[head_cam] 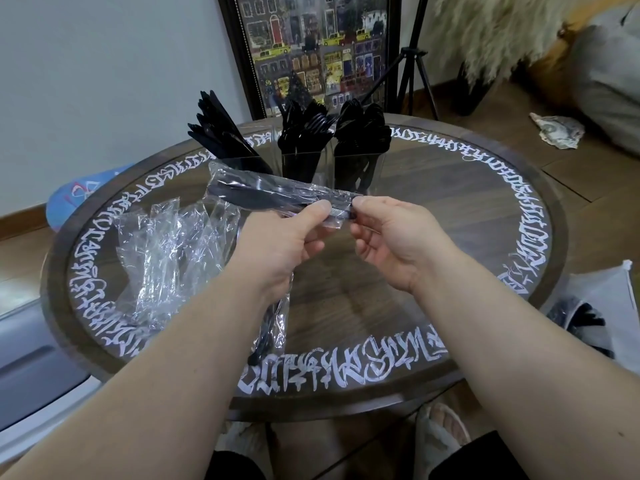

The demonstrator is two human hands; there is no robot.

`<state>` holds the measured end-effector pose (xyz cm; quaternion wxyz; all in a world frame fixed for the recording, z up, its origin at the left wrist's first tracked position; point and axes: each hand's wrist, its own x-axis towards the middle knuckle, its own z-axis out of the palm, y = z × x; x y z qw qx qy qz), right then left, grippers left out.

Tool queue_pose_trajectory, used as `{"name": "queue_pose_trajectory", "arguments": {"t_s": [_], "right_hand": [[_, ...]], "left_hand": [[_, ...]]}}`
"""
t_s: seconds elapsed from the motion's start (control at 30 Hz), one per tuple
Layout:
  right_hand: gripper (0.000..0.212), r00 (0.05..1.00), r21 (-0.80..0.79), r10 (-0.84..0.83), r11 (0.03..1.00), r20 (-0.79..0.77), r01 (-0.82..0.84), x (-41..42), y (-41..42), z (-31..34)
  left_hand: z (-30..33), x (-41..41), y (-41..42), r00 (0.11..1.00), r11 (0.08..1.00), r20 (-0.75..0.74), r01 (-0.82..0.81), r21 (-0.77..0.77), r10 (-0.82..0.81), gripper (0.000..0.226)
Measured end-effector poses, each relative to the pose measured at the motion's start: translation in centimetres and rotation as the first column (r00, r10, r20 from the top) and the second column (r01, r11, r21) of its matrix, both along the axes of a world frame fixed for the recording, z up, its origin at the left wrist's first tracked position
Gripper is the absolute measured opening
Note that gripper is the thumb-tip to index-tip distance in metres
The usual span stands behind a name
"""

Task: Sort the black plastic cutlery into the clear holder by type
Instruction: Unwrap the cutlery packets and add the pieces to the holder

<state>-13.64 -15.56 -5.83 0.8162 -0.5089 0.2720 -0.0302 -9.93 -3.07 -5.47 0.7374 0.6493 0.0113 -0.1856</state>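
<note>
Both hands are up over the round dark wooden table with a glass top (450, 202), working on a crinkly clear plastic sleeve with black plastic cutlery inside (273, 197). The left hand (277, 251) pinches the sleeve near its end between thumb and curled fingers, and the right hand (388, 237) pinches the very tip of the same sleeve, thumb on top. The sleeve sits level, stretching off to the left, just in front of the holder.

Behind it is the clear three-compartment plastic holder (311, 164): black plastic knives (221, 133) fanned out in the left compartment, black plastic forks (304, 133) in the middle, black plastic spoons (363, 133) in the right.

Left of the hands there's a pile of empty crumpled clear wrappers (166, 251) on the glass, and another wrapped black piece (270, 327) lies under the left wrist.

The table rim has white calligraphy-style lettering (339, 372) all the way round, but I honestly can't read any of it. No brand visible on the sleeve either, too blurry. Against the wall leans a framed street picture with yellow taxis (311, 46), its tiny shop signs unreadable. A black tripod (412, 64) stands beside it.
</note>
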Motion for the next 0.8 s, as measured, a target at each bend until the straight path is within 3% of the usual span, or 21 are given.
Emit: {"name": "queue_pose_trajectory", "arguments": {"t_s": [0.2,0.37,0.6,0.8], "right_hand": [[0.011,0.997,-0.032,-0.081,0.996,0.004,0.081,-0.2,-1.8,0.2],[0.012,0.991,-0.034,-0.132,0.991,-0.022,0.132,-0.4,-2.3,0.0],[0.007,0.992,0.014,-0.117,0.993,-0.051,0.117,-0.3,-2.7,-0.1],[0.003,0.993,0.016,-0.098,0.995,-0.062,0.099,-0.2,-2.9,-0.1]], "left_hand": [[0.9,1.9,1.9,0.959,0.956,-0.012,-0.283,-0.071,0.283,0.016],[0.9,1.9,2.2,0.957,0.956,-0.025,-0.291,-0.039,0.291,0.021],[0.0,2.6,2.7,0.940,0.942,0.187,-0.313,0.125,0.287,0.018],[0.0,2.7,3.1,0.941,0.945,0.212,-0.295,0.139,0.262,0.021]]}}
